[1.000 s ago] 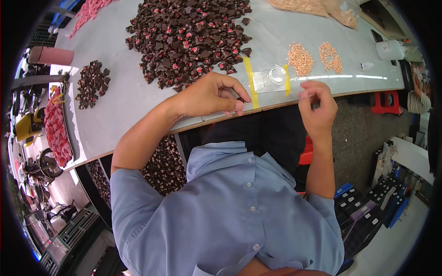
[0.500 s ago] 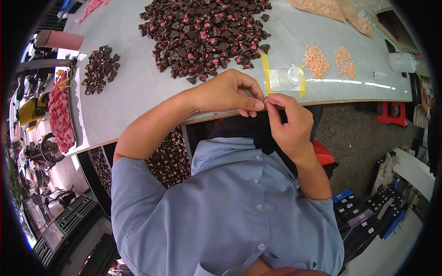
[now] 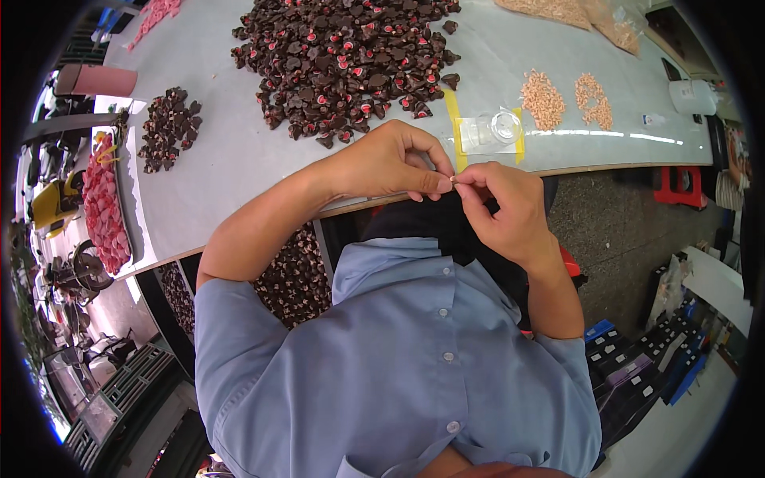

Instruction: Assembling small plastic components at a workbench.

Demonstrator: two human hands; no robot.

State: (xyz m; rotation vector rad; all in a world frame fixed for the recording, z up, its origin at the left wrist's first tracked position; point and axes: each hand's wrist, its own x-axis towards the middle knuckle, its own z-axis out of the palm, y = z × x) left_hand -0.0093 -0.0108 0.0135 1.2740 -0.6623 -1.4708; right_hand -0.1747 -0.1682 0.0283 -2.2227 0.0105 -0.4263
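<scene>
Over the near edge of the grey table (image 3: 215, 143), my left hand (image 3: 394, 163) and my right hand (image 3: 510, 211) meet fingertip to fingertip. Both are closed in a pinch. A tiny pale bit shows between the fingertips; the fingers cover the rest, so its kind is unclear. Just beyond my left hand lies a large heap of dark brown, bear-shaped small pieces (image 3: 343, 68), some with red-and-white faces. Close past my right hand, a clear round dish (image 3: 504, 126) sits on a white card (image 3: 476, 137) framed with yellow tape.
Two piles of small peach-coloured parts (image 3: 543, 102) lie right of the dish, with bags of similar parts (image 3: 550, 9) behind. A smaller dark pile (image 3: 170, 127) and a tray of pink-red pieces (image 3: 105, 211) are at left. Below the table, a bin holds more dark pieces (image 3: 295, 275).
My right hand has turned slightly, its fingertips shifting a little left against those of my left hand. My left hand stays nearly in place. The whole view has shifted slightly.
</scene>
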